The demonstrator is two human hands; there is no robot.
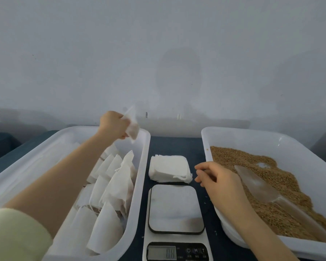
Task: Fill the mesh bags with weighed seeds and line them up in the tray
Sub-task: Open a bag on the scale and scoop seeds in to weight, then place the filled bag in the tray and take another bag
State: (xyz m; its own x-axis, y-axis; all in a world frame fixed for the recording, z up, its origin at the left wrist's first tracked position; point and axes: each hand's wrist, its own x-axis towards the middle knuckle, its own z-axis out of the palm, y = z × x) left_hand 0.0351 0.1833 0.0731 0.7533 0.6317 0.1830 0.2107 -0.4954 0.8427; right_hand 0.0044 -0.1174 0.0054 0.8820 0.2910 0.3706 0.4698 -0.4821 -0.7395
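Overhead, two white trays stood on a dark table (177, 146), one on each side, with one scale (175, 208) and one stack (168, 168) of empty bags between them. The stack lay just beyond the scale's bare platform. The digits on the display (162, 252) were too blurred to read. The left hand (113, 125) was closed round one filled bag (133, 129), gripping it by the upper part, and held it in the air over the far end of the left tray (145, 166). In that tray a row of filled bags (119, 187) leaned one against the next along the right wall. At least eight showed, but they overlapped and the forearm hid part of the tray, so the exact count could not be told. The right tray (252, 134) held a loose heap of brown seeds (271, 185), and one clear scoop (258, 183) lay on the heap, bowl away from the person. The right hand (215, 179) hung over that tray's left rim, fingers loosely bent and holding nothing. Its fingertips were just beside the stack's near right corner, apart from the scoop. One pale sleeve (13, 236) showed on the left arm.
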